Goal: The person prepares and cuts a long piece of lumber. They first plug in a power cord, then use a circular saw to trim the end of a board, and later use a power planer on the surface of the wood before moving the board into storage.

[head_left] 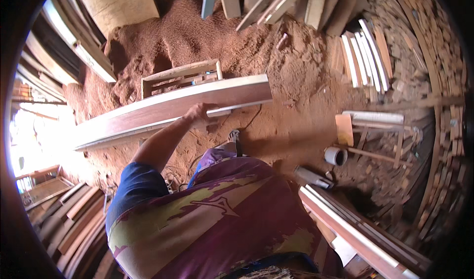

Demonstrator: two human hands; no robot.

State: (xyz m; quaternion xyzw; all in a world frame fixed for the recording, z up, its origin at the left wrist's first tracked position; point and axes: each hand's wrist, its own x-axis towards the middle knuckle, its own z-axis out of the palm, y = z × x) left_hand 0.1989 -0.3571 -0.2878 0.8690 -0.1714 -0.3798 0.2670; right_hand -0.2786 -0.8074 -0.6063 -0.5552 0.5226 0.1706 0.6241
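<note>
A long reddish-brown wooden board (pixel 197 97) with pale edges lies across the view in front of me. It runs from the bright left side to a squared end right of the middle. My left hand (pixel 198 114) grips its near edge, the fingers bent over it and partly hidden. Just behind the board stands a wooden frame (pixel 182 71) like an open crate, its lower part covered by the board. My right hand is out of sight.
Reddish sawdust (pixel 187 32) is heaped at the back. Planks lean at the upper left (pixel 79 46) and along the back. Stacked boards lie at lower left (pixel 79 214) and lower right (pixel 355 229). Wood offcuts (pixel 447 46) and a pale cylinder (pixel 335 156) are at right.
</note>
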